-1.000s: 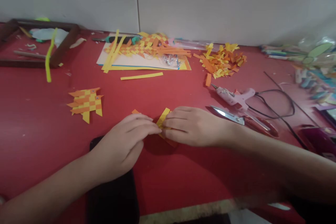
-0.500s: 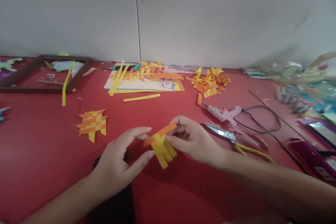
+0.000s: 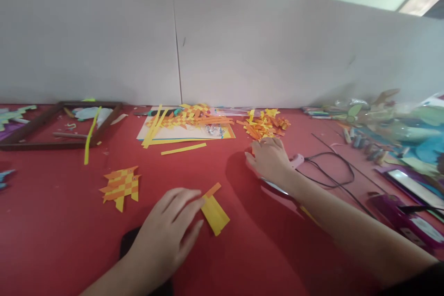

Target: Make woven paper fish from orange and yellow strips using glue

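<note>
My left hand (image 3: 169, 229) lies flat on the red table (image 3: 52, 222) with fingers spread, its fingertips touching a small weave of yellow strips with one orange strip (image 3: 215, 210). My right hand (image 3: 268, 159) is farther back and right. It rests over a pink glue gun (image 3: 297, 161), fingers curled down around the barrel; only the gun's handle end shows. A finished orange and yellow woven fish (image 3: 121, 185) lies to the left of my left hand.
Scissors (image 3: 275, 187) lie under my right wrist. The glue gun's black cord (image 3: 329, 171) loops to the right. Cut strips (image 3: 265, 125), woven sheets on card (image 3: 187, 125), a wooden frame (image 3: 55, 125), craft clutter (image 3: 398, 134) and a purple stapler (image 3: 398, 212) lie around. White wall behind.
Both hands let go of the strip weave, which now lies on the table. My right hand moved back and right onto the glue gun. The camera tilted up.
</note>
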A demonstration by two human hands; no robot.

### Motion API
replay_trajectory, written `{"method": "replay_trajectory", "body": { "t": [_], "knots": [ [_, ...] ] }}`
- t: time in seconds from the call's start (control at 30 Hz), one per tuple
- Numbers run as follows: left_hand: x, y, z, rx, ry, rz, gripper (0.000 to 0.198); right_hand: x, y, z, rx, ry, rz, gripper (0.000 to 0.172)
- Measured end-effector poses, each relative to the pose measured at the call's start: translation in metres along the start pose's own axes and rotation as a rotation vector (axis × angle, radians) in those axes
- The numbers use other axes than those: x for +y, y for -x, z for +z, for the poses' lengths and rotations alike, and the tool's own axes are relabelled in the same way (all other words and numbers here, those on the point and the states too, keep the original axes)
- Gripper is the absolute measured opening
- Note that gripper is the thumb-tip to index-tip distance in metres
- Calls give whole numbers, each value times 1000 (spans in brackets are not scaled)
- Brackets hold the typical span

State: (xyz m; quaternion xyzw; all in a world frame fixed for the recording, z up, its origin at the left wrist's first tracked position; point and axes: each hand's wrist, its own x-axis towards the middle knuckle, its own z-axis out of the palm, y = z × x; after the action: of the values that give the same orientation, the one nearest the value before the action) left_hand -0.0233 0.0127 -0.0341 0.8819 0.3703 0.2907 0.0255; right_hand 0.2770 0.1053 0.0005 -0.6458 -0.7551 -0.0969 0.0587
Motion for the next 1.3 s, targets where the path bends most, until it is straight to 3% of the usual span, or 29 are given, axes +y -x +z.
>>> {"method": "replay_trajectory", "body": {
  "t": [0.17, 0.5, 0.7, 0.8, 0.87, 1.0, 1.17, 1.3],
  "knots": [
    [4, 0, 1, -80, 57, 130, 28, -27, 8, 8, -27, 26, -79, 25],
    [3, 2, 2, -113, 66, 115, 31, -50, 19, 1, -49, -4, -67, 39],
    [2, 2, 1, -137, 55, 126, 34, -66, 36, -8, -32, -124, -277, 46],
    [1, 2, 1, -140, 48, 125, 33, -60, 26, -9, -22, 35, -142, 50],
    [1, 1, 1, -152, 33, 139, 32, -52, 15, -6, -82, 141, -11, 54],
    [2, 0, 1, -182, 23, 161, 32, -48, 8, 3, -152, 138, 19, 57],
    [2, 0, 1, -164, 25, 168, 32, -66, 24, 0, -184, 39, -100, 55],
    [2, -1, 0, -162, 21, 171, 34, -73, 24, -5, -277, -179, -418, 53]
  ]
}}
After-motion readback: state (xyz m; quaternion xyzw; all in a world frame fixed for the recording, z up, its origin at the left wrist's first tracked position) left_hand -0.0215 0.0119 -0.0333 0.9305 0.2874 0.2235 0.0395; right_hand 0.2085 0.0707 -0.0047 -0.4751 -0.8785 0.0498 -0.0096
